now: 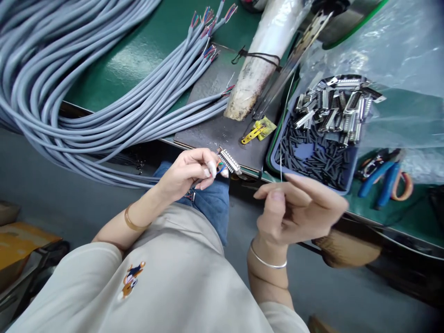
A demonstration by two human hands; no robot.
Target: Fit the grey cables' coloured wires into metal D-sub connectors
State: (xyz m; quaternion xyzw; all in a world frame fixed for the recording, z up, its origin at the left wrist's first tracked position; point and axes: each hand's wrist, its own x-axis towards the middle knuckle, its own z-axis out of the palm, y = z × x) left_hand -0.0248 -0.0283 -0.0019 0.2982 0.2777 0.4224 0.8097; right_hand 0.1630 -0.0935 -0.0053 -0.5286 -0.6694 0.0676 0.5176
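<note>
My left hand [189, 172] is closed around the end of a grey cable, whose coloured wires run into a small metal multi-pin connector [229, 161] at my fingertips. My right hand [298, 208] is held up just right of it, thumb and forefinger pinched on a thin pale wire [281, 138] that rises toward the bench. Both hands hover over my lap at the front edge of the green bench [145, 51].
A large bundle of grey cables [69, 88] with stripped coloured ends lies across the left. A dark mat [215, 125] holds a wrapped tool and a yellow clip [255, 132]. A blue tray [312, 157] holds black tubing pieces and metal connectors. Blue-handled pliers [383, 178] lie right.
</note>
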